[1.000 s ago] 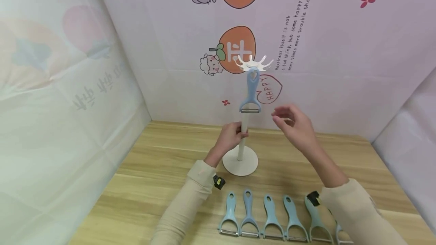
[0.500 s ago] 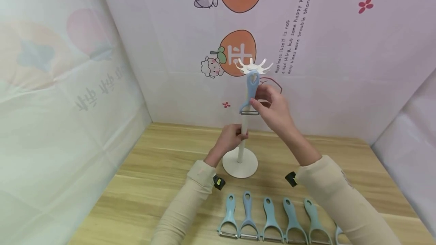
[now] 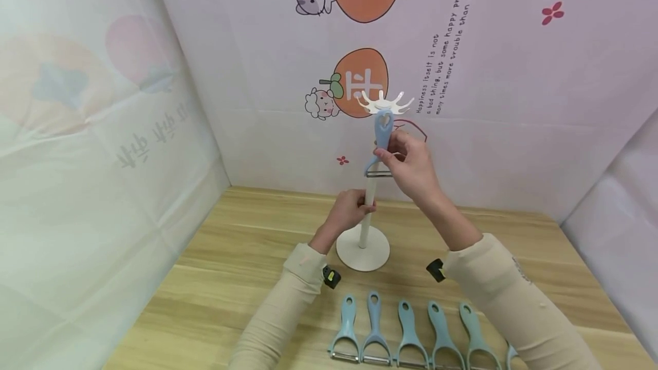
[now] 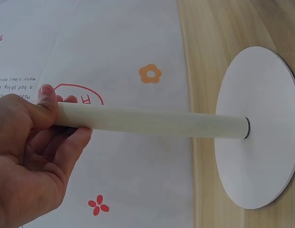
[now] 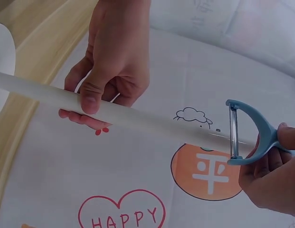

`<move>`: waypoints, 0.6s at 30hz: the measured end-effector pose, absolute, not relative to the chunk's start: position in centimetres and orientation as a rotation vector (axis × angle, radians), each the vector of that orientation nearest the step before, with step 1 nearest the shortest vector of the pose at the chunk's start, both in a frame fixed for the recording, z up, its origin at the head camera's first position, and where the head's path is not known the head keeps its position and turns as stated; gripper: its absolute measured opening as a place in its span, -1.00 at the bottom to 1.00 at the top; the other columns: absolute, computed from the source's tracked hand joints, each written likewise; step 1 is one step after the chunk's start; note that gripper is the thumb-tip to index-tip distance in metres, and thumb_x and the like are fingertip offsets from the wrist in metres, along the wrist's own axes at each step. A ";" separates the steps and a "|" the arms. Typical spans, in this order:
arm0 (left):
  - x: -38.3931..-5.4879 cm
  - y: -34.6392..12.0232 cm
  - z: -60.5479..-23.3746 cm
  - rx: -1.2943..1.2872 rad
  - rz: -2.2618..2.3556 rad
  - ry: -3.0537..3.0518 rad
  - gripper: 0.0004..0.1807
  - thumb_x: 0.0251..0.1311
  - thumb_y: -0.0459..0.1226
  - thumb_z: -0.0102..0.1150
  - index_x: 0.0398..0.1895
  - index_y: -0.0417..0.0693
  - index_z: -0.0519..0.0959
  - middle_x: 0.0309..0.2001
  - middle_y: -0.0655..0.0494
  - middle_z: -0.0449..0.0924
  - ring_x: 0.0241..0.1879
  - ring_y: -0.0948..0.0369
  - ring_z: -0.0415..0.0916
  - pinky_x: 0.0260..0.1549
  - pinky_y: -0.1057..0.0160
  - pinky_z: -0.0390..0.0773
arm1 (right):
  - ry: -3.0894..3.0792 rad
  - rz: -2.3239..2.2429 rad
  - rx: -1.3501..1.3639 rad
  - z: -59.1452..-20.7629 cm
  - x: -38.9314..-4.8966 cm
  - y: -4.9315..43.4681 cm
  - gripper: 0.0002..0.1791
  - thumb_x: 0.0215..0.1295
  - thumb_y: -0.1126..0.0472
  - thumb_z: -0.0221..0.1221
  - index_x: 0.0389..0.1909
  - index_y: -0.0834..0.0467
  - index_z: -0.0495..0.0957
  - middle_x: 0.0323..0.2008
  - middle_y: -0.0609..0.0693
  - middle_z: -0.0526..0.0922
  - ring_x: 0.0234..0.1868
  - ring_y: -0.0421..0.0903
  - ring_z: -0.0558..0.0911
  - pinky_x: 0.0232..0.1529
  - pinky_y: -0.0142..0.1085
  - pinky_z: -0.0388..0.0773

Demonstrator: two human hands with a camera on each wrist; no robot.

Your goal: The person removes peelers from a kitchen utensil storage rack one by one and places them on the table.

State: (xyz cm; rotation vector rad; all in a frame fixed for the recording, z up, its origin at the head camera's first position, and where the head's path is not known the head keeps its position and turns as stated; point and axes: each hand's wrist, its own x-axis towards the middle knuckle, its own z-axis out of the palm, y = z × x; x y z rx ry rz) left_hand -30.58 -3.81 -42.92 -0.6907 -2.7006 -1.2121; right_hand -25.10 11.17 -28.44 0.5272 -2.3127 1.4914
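Observation:
A white stand with a round base [image 3: 362, 256] and a crown of hooks [image 3: 385, 105] stands upright on the table. My left hand [image 3: 350, 210] grips its pole [image 4: 152, 121] about midway, thumb on one side and fingers on the other. A blue peeler [image 3: 383, 128] hangs at the crown, its handle hole up by the hooks and its blade down in front of the pole. The right hand [image 3: 413, 165] pinches this peeler low on the handle. In the right wrist view the blade and yoke [image 5: 263, 133] show beside the pole, while the handle top lies out of frame.
Several blue-green peelers [image 3: 407, 324] lie in a row on the wooden table [image 3: 205, 278] in front of the stand, the rightmost partly hidden by the right sleeve. A printed cloth [image 3: 277, 130] closes off the back, with more cloth at both sides.
My right hand came in from the right to the hanging peeler and took hold of its handle. The left hand keeps its grip on the pole. The head view shifted slightly.

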 end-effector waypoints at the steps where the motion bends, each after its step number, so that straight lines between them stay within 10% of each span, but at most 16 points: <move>1: -30.6 -3.8 -42.9 -0.693 -1.211 -2.700 -0.91 0.30 -0.28 0.27 -0.32 -0.13 0.65 -0.34 0.03 0.73 -0.33 0.28 0.61 -0.28 0.31 0.64 | -2.307 1.482 0.528 -28.4 -25.0 11.2 -0.74 0.39 0.27 0.21 0.01 0.33 0.55 -0.14 0.23 0.69 -0.11 -0.04 0.66 0.05 -0.19 0.61; 18: -30.7 -3.8 -43.0 -0.709 -1.233 -2.691 -0.93 0.30 -0.31 0.27 -0.32 -0.13 0.66 -0.34 0.03 0.74 -0.29 0.25 0.66 -0.24 0.29 0.66 | -2.282 1.452 0.532 -27.5 -24.2 11.6 -0.74 0.38 0.29 0.22 0.01 0.32 0.55 -0.15 0.18 0.65 -0.12 -0.13 0.63 -0.05 -0.41 0.57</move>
